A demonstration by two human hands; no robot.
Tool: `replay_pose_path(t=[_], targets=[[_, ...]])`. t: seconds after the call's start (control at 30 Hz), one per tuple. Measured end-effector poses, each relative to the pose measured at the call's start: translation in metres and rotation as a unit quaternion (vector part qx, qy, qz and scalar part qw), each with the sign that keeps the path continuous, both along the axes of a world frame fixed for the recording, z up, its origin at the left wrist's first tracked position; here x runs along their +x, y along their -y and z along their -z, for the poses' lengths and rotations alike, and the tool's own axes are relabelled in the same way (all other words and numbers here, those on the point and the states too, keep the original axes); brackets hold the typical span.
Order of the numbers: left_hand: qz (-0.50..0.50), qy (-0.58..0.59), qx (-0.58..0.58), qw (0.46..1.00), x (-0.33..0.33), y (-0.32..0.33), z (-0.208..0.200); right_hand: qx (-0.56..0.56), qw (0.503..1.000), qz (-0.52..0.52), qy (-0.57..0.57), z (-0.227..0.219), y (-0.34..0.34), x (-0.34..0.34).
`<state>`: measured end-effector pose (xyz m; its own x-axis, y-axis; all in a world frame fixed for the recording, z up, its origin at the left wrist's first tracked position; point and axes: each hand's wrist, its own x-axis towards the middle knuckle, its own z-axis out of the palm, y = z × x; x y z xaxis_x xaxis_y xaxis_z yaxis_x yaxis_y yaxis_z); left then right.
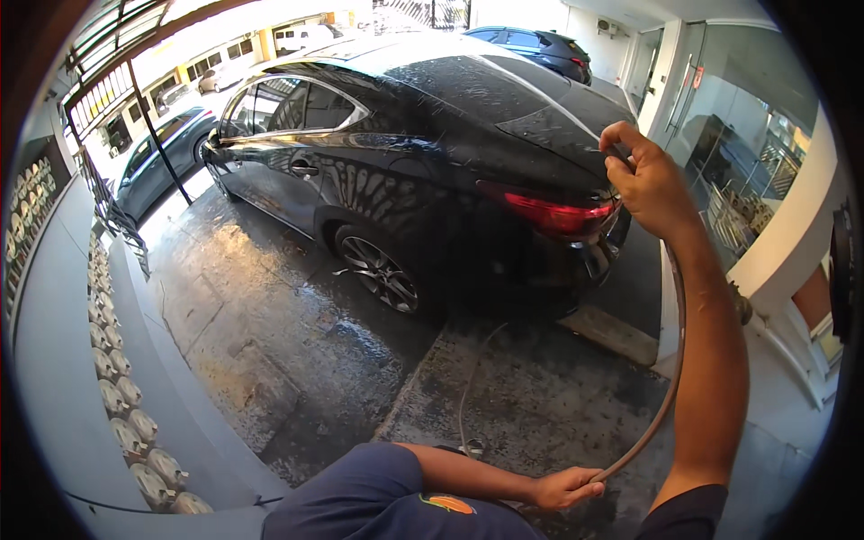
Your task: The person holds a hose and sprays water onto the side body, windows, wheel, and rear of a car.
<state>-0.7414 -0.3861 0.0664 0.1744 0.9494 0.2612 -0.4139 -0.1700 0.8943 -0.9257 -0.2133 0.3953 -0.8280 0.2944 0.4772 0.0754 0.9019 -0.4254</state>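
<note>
My raised right hand (650, 178) is closed round the end of a brownish hose (664, 407), beside the rear of a wet black car (396, 193). From that hand a white stream of water (540, 94) shoots up and left over the rear window (450, 83) toward the roof. Low down near my body, my left hand (569, 488) is wrapped round a lower part of the same hose, which bows along my right forearm between the two hands. Droplets cover the car's dark paint. The red tail light (553, 211) is the part nearest me.
Wet concrete floor (297, 360) surrounds the car, with a thin hose or cord (463, 396) lying on it. A pale wall with pipe-like openings (126, 396) runs along the left. Glass doors (733, 117) and a white pillar (792, 243) stand right. Other cars, one blue (531, 45), are farther off.
</note>
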Motion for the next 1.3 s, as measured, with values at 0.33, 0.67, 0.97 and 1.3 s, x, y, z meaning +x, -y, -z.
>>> replay_pose_path(t=[0.33, 0.67, 0.97, 1.3], targets=[[0.126, 0.028, -0.046, 0.990, 0.071, -0.150, -0.003, 0.025, 0.997, -0.013, -0.075, -0.001, -0.135, 0.080], [-0.010, -0.040, -0.107, 0.993, 0.120, -0.253, 0.023, -0.019, 0.984, -0.118, -0.133, 0.020, -0.245, 0.130], [-0.198, -0.071, -0.167, 0.963, 0.174, -0.287, 0.020, -0.150, 0.972, -0.164, -0.074, 0.022, -0.322, 0.151], [-0.493, -0.163, -0.132, 0.844, 0.252, -0.233, -0.021, -0.114, 0.979, -0.136, -0.104, 0.001, -0.287, 0.177]])
